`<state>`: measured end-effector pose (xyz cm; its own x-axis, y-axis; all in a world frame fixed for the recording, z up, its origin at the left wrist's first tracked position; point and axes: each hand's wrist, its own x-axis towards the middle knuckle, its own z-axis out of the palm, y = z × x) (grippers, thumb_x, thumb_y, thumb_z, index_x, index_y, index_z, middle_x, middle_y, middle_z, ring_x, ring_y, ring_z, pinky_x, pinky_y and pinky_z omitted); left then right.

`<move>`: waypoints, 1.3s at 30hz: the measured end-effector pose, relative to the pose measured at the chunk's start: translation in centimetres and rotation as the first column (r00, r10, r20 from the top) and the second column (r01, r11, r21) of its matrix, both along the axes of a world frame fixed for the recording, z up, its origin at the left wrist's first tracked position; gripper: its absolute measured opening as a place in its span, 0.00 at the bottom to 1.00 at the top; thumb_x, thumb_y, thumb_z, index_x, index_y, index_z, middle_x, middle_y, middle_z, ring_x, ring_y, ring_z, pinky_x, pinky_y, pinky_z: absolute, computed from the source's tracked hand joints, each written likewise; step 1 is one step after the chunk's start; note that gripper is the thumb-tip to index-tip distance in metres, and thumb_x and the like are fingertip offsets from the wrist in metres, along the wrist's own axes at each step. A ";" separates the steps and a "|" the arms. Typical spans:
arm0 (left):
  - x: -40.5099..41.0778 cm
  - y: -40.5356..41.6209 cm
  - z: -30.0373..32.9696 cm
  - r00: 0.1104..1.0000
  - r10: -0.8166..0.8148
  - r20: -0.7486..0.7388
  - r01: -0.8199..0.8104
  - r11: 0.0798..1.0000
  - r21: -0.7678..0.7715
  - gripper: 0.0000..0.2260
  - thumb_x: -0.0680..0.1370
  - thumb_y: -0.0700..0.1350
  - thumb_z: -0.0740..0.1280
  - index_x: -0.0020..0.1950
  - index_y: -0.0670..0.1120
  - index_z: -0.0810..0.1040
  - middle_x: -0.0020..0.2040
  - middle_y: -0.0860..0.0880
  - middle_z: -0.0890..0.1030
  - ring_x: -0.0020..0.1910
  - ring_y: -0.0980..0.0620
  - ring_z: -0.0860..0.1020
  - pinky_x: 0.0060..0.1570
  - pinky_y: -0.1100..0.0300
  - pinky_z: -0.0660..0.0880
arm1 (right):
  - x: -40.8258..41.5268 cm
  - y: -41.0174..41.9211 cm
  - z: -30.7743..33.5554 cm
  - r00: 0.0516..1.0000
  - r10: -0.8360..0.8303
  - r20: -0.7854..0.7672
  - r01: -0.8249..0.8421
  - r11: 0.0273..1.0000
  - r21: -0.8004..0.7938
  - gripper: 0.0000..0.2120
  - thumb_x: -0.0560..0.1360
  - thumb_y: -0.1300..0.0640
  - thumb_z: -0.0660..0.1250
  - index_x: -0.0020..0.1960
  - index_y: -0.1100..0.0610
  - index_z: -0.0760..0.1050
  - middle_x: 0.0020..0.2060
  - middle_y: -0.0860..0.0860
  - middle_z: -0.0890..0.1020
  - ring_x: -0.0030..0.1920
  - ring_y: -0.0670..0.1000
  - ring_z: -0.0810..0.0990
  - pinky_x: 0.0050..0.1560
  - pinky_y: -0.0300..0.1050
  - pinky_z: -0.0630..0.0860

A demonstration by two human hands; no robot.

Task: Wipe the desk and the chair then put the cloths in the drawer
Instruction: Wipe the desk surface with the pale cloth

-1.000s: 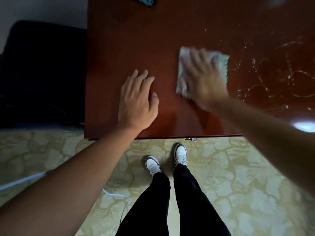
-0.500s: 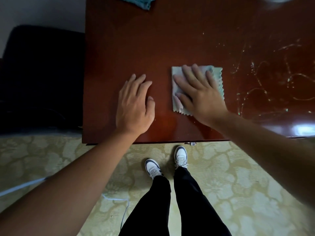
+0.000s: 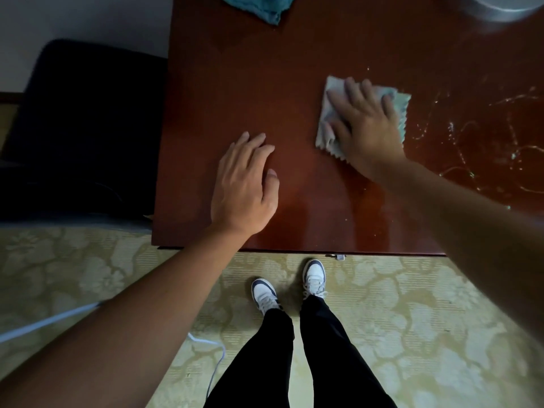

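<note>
Reddish-brown wood surface (image 3: 265,83), glossy, wet streaks at its right side. Dark chair (image 3: 82,128) just beside its left edge. Left hand (image 3: 243,184) flat on the surface, fingers spread, holding nothing. Right hand (image 3: 365,125) pressed palm-down on a pale folded cloth (image 3: 401,113), fingers splayed over it. Teal cloth (image 3: 259,5) at the far edge, well apart from both hands.

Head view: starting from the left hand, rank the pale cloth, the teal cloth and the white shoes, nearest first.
From the left hand, flat on the desk:
1. Pale cloth, to its right under the right hand.
2. White shoes, below on the floor.
3. Teal cloth, at the desk's far edge.
</note>
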<state>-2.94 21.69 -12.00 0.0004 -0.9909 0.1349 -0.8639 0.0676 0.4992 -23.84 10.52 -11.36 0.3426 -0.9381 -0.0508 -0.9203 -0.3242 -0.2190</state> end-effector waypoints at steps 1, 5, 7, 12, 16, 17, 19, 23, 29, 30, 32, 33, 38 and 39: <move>0.0 0.0 0.0 1.000 0.000 -0.006 0.000 1.000 0.004 0.20 0.77 0.46 0.58 0.66 0.41 0.76 0.70 0.44 0.74 0.75 0.43 0.66 0.75 0.48 0.58 | 0.4 -1.1 0.0 0.998 -0.056 0.003 0.056 0.998 0.016 0.25 0.83 0.43 0.48 0.79 0.48 0.56 0.79 0.53 0.55 0.79 0.56 0.48 0.76 0.60 0.42; 0.3 -0.3 0.2 0.997 0.011 -0.081 -0.009 1.000 0.023 0.21 0.79 0.50 0.56 0.68 0.42 0.75 0.70 0.45 0.75 0.75 0.45 0.66 0.74 0.51 0.58 | 2.5 2.6 -0.5 1.000 0.027 0.013 -0.026 0.998 -0.061 0.25 0.83 0.45 0.50 0.78 0.50 0.60 0.78 0.55 0.59 0.78 0.59 0.53 0.75 0.62 0.47; 0.4 -0.2 0.6 0.989 0.022 -0.143 -0.016 0.999 0.044 0.22 0.80 0.52 0.55 0.69 0.42 0.74 0.70 0.46 0.75 0.75 0.46 0.66 0.73 0.55 0.58 | 3.9 8.4 -0.8 0.983 0.177 0.046 -0.171 0.979 -0.111 0.25 0.82 0.45 0.53 0.76 0.52 0.65 0.76 0.57 0.65 0.77 0.61 0.59 0.75 0.63 0.52; 1.7 -0.4 1.8 0.956 0.119 -0.269 -0.107 0.992 0.060 0.21 0.80 0.50 0.54 0.66 0.43 0.76 0.65 0.46 0.78 0.69 0.49 0.72 0.69 0.58 0.64 | 4.6 8.0 -0.6 0.951 0.310 0.007 -0.308 0.948 -0.081 0.24 0.81 0.45 0.53 0.75 0.52 0.66 0.74 0.56 0.67 0.76 0.60 0.62 0.73 0.62 0.57; 5.4 1.6 0.9 0.949 0.278 -0.149 -0.277 0.961 0.024 0.18 0.81 0.47 0.54 0.64 0.43 0.78 0.67 0.47 0.78 0.71 0.48 0.71 0.70 0.57 0.62 | 6.9 1.0 -0.5 0.998 0.063 0.008 -0.063 0.998 0.006 0.25 0.83 0.44 0.48 0.78 0.49 0.58 0.79 0.53 0.57 0.79 0.58 0.50 0.76 0.60 0.45; 5.9 2.1 0.6 0.953 0.272 -0.132 -0.271 0.962 0.028 0.19 0.81 0.47 0.54 0.64 0.42 0.77 0.68 0.46 0.77 0.72 0.48 0.70 0.72 0.56 0.61 | 7.8 1.6 -0.6 0.997 0.078 0.010 -0.078 0.997 -0.006 0.25 0.83 0.44 0.49 0.79 0.50 0.58 0.79 0.54 0.57 0.79 0.58 0.50 0.76 0.61 0.45; 6.1 2.7 0.4 0.958 0.253 -0.134 -0.252 0.967 0.029 0.19 0.81 0.47 0.55 0.66 0.41 0.76 0.69 0.45 0.76 0.74 0.46 0.68 0.74 0.49 0.62 | 9.6 5.4 -0.9 0.974 0.228 0.021 -0.225 0.970 -0.095 0.25 0.82 0.45 0.52 0.77 0.52 0.63 0.77 0.57 0.62 0.77 0.61 0.56 0.75 0.64 0.50; 6.1 2.6 0.6 0.948 0.259 -0.183 -0.261 0.965 0.015 0.19 0.80 0.47 0.55 0.66 0.41 0.76 0.68 0.44 0.76 0.73 0.46 0.68 0.72 0.45 0.64 | 9.5 10.6 -1.0 0.844 0.535 0.026 -0.533 0.844 -0.062 0.25 0.82 0.43 0.53 0.75 0.51 0.66 0.75 0.55 0.66 0.77 0.59 0.60 0.75 0.63 0.54; 6.1 2.5 0.2 0.954 0.242 -0.175 -0.248 0.969 -0.015 0.19 0.80 0.47 0.56 0.65 0.40 0.76 0.67 0.44 0.77 0.73 0.45 0.69 0.71 0.43 0.65 | 9.9 -0.7 -0.5 0.986 0.166 -0.010 -0.166 0.985 -0.034 0.25 0.83 0.43 0.50 0.78 0.50 0.59 0.78 0.54 0.59 0.79 0.58 0.52 0.75 0.60 0.47; 6.1 2.5 0.2 0.955 0.242 -0.174 -0.248 0.969 -0.014 0.19 0.80 0.47 0.56 0.65 0.40 0.76 0.67 0.44 0.77 0.73 0.45 0.69 0.71 0.44 0.65 | 10.0 -0.3 -0.5 0.990 0.144 -0.007 -0.144 0.989 -0.044 0.25 0.83 0.43 0.49 0.78 0.50 0.58 0.79 0.54 0.58 0.79 0.58 0.51 0.76 0.60 0.46; 6.2 2.6 0.1 0.956 0.241 -0.166 -0.248 0.969 -0.021 0.19 0.80 0.48 0.56 0.65 0.40 0.76 0.67 0.44 0.77 0.73 0.44 0.70 0.71 0.43 0.66 | 10.1 3.4 -0.6 0.973 0.232 0.011 -0.230 0.968 -0.098 0.26 0.82 0.44 0.50 0.77 0.52 0.61 0.77 0.56 0.61 0.78 0.60 0.55 0.75 0.63 0.50; 6.2 2.5 0.1 0.958 0.238 -0.158 -0.245 0.969 -0.025 0.19 0.80 0.48 0.56 0.65 0.40 0.76 0.67 0.44 0.77 0.72 0.44 0.70 0.71 0.43 0.66 | 9.9 5.8 -0.7 0.951 0.309 0.035 -0.302 0.945 -0.127 0.25 0.82 0.44 0.52 0.76 0.53 0.64 0.76 0.57 0.64 0.77 0.61 0.58 0.75 0.64 0.53; 6.2 2.5 0.0 0.962 0.246 -0.115 -0.249 0.968 -0.011 0.19 0.80 0.48 0.57 0.65 0.41 0.77 0.68 0.44 0.77 0.73 0.45 0.69 0.72 0.45 0.65 | 9.7 6.1 -0.6 0.916 0.401 0.026 -0.397 0.913 -0.097 0.25 0.81 0.43 0.53 0.74 0.52 0.68 0.75 0.56 0.67 0.76 0.60 0.62 0.74 0.62 0.55; 6.1 2.5 0.0 0.961 0.251 -0.119 -0.254 0.967 -0.009 0.19 0.79 0.48 0.57 0.65 0.41 0.77 0.68 0.45 0.77 0.73 0.45 0.69 0.72 0.45 0.65 | 10.2 4.1 -0.5 0.941 0.339 0.010 -0.337 0.937 -0.088 0.26 0.81 0.42 0.51 0.75 0.52 0.67 0.75 0.56 0.66 0.76 0.61 0.60 0.73 0.63 0.54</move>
<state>3.18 24.17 -12.01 0.2672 -0.9531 0.1423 -0.7909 -0.1325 0.5975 -13.68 14.59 -11.82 0.6406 -0.7671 0.0353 -0.7477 -0.6335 -0.1991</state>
